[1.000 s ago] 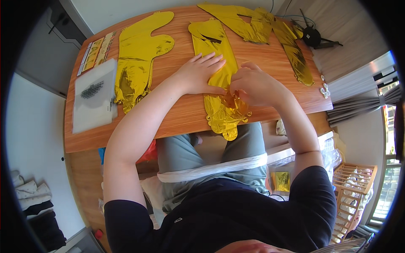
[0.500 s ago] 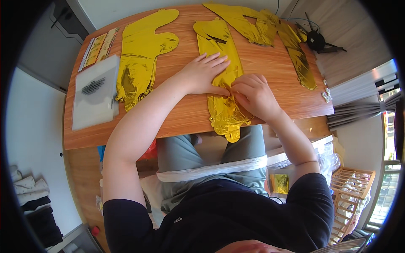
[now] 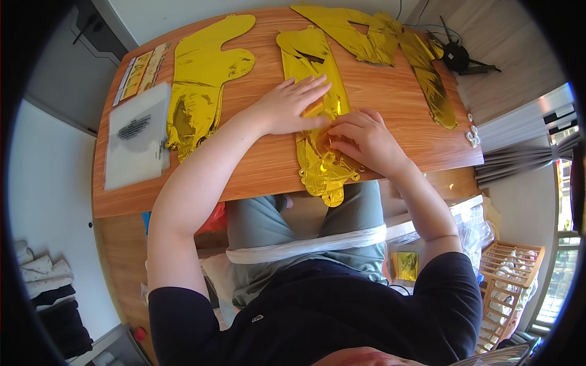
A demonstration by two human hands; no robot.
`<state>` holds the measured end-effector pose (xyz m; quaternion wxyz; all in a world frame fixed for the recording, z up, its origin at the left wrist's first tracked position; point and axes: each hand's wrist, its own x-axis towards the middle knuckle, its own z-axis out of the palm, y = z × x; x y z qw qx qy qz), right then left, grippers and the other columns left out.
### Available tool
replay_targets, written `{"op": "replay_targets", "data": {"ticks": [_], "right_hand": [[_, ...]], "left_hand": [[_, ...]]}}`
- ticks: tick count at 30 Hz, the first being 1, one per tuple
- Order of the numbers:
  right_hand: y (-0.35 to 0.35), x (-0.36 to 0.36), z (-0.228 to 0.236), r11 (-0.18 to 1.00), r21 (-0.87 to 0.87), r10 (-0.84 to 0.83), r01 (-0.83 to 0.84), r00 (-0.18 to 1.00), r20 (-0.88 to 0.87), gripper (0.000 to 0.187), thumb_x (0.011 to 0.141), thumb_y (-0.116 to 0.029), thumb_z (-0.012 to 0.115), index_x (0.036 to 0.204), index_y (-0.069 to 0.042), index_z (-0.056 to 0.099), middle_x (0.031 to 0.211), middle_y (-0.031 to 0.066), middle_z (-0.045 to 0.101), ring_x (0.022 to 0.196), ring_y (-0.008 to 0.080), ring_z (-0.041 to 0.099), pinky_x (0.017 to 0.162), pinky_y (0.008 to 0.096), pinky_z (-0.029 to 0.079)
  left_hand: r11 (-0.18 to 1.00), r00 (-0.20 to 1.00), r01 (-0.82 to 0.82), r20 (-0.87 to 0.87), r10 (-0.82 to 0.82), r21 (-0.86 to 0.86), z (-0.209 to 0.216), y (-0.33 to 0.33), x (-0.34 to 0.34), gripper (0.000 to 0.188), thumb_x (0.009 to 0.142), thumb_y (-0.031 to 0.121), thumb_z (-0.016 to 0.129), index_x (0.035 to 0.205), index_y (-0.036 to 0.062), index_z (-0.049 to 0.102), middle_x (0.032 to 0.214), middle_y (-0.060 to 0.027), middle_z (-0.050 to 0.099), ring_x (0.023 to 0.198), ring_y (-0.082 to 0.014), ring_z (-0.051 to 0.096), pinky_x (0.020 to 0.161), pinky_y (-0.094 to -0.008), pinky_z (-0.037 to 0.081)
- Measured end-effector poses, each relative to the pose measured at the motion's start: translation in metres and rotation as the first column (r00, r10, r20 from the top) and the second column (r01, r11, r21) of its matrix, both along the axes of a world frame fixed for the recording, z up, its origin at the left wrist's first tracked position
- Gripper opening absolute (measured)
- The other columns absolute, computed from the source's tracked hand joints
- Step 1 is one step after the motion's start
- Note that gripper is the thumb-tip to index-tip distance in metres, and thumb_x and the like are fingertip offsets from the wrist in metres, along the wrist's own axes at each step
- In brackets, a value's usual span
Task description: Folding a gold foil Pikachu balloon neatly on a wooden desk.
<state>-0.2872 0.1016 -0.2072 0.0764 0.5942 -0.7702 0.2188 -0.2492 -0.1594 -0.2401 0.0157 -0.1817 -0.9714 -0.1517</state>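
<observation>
Well to the left of the middle gold foil balloon (image 3: 310, 146), translucent plastic sleeves (image 3: 137, 143) lie flat, a dark printed patch showing on them, with a strip of coloured printed cards (image 3: 141, 73) just beyond them. Nearer to the balloon, on its left side, a second gold foil balloon (image 3: 201, 67) with two rounded lobes is laid out, creased toward its lower end.

Across the middle balloon's midsection, the left hand (image 3: 287, 111) lies palm down with fingers spread; it grasps nothing and appears to press the sheet. The balloon itself lies flat and uninflated on the wooden table (image 3: 415, 143), crumpled at its near end, its rounded tail poking past the table edge. On its right side, the right hand (image 3: 369, 137) bends thumb and fingers over the foil just below the left thumb; whether a fold is pinched between them, I cannot tell.

To handle this well, the left palm should bear down evenly, so the sheet cannot skid, while the right fingertips work the wrinkled layers gently, with pads rather than nails, since thin foil probably creases or tears easily.

Beyond the balloon to the right, more gold foil (image 3: 384, 46) spreads out, then a black device with thin arms (image 3: 456, 58); small white rings (image 3: 470, 137) lie farthest right.
</observation>
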Motion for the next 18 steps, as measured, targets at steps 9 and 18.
{"op": "replay_targets", "data": {"ticks": [9, 18], "right_hand": [[0.006, -0.006, -0.001, 0.996, 0.018, -0.086, 0.086, 0.996, 0.026, 0.022, 0.077, -0.022, 0.084, 0.093, -0.011, 0.074, 0.103, 0.0025, 0.072, 0.106, 0.0251, 0.065, 0.104, 0.0420, 0.042], [-0.001, -0.008, 0.016, 0.979, 0.146, -0.139, 0.140, 0.990, -0.013, 0.044, 0.071, -0.034, 0.088, 0.106, -0.011, 0.074, 0.115, 0.0041, 0.070, 0.124, 0.0275, 0.057, 0.108, 0.0454, 0.040]], "left_hand": [[0.988, 0.999, 0.007, -0.046, -0.015, -0.155, 0.001, 0.005, 0.004, 0.103, 0.092, 0.076, 0.053, 0.166, 0.0132, 0.019, 0.172, -0.0103, 0.020, 0.159, -0.0285, 0.017, 0.130, -0.0483, 0.014], [0.982, 1.000, -0.001, -0.029, -0.004, -0.187, 0.002, 0.006, 0.005, 0.104, 0.091, 0.081, 0.046, 0.165, 0.0106, 0.023, 0.172, -0.0099, 0.021, 0.160, -0.0280, 0.015, 0.130, -0.0480, 0.013]]}}
